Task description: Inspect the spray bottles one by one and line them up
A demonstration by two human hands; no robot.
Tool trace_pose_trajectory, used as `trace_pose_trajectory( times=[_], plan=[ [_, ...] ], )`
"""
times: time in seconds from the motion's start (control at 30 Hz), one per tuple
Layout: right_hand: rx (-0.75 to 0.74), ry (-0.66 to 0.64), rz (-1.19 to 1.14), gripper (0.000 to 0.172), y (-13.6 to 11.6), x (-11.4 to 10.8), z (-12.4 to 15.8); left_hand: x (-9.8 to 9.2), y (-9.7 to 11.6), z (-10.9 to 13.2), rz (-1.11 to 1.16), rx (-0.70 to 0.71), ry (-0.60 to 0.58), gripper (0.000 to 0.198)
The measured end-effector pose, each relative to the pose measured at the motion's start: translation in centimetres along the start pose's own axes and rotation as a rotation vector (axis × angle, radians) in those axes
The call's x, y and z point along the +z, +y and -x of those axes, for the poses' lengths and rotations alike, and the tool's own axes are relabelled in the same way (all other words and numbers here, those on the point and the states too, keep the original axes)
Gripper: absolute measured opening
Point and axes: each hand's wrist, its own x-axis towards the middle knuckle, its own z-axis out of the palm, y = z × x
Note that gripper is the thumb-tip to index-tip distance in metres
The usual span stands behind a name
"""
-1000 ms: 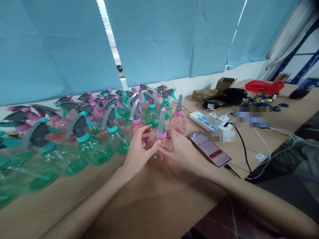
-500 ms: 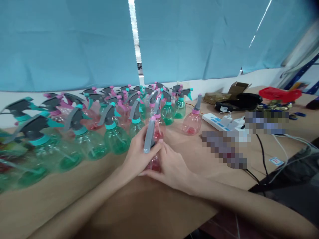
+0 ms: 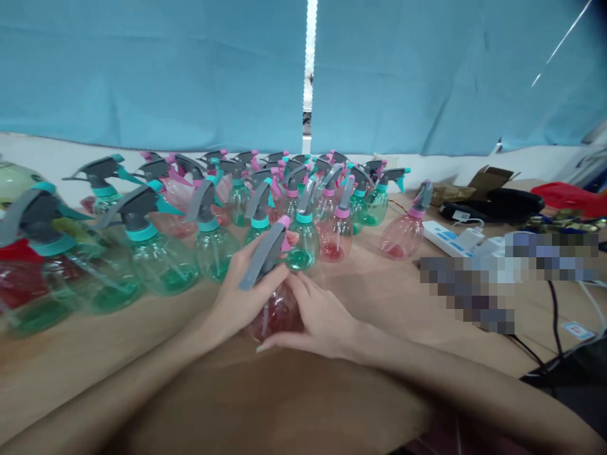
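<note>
Gripping a pink spray bottle (image 3: pixel 274 314) with left hand (image 3: pixel 243 278) curled around its neck and right hand (image 3: pixel 327 313) cupped against its body. Held near a green spray bottle (image 3: pixel 302 240), on or above the surface (image 3: pixel 379 291), cannot tell which.

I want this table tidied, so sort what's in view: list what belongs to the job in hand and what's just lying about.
Job in hand: pink spray bottle held between the left hand and right hand; probably also the other spray bottles standing around.

Lying about: white power strip; open cardboard box; red object; small card.
</note>
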Motion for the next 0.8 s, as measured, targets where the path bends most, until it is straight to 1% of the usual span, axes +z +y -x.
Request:
trace_pose_trajectory(
  times=[0.07, 0.1, 0.17, 0.27, 0.33, 0.47, 0.67, 0.8],
  plan=[
    [-0.052, -0.027, -0.031, 0.091, 0.9, 0.0, -0.1, -0.5, 0.0, 0.1, 0.017, 0.007, -0.011, 0.031],
    [-0.077, -0.033, -0.042, 0.088, 1.4, 0.0, 0.0, -0.6, 0.0, 0.1, 0.027, 0.01, -0.011, 0.031],
    [-0.119, -0.006, -0.052, 0.081, 2.7, 0.0, 0.3, -0.6, 0.0, 0.1, 0.018, 0.001, -0.007, 0.03],
    [-0.113, -0.008, -0.047, 0.068, 4.3, 0.1, 1.2, -0.4, 0.1, 0.1, 0.002, -0.01, -0.005, 0.032],
    [-0.141, -0.045, -0.022, 0.064, 5.1, 0.2, 1.8, -0.3, 0.2, 0.2, 0.015, -0.007, -0.005, 0.033],
    [-0.141, -0.116, 0.052, 0.063, 6.2, 0.0, 2.5, -0.3, 0.2, 0.3, -0.001, -0.034, 0.012, 0.03],
    [-0.102, -0.141, 0.064, 0.057, 7.7, -0.5, 2.5, -0.4, 0.0, 0.4, -0.019, -0.02, 0.01, 0.032],
    [-0.097, -0.157, 0.074, 0.06, 7.9, -0.6, 2.4, -0.4, 0.0, 0.3, -0.035, -0.025, -0.001, 0.034]
  ],
)
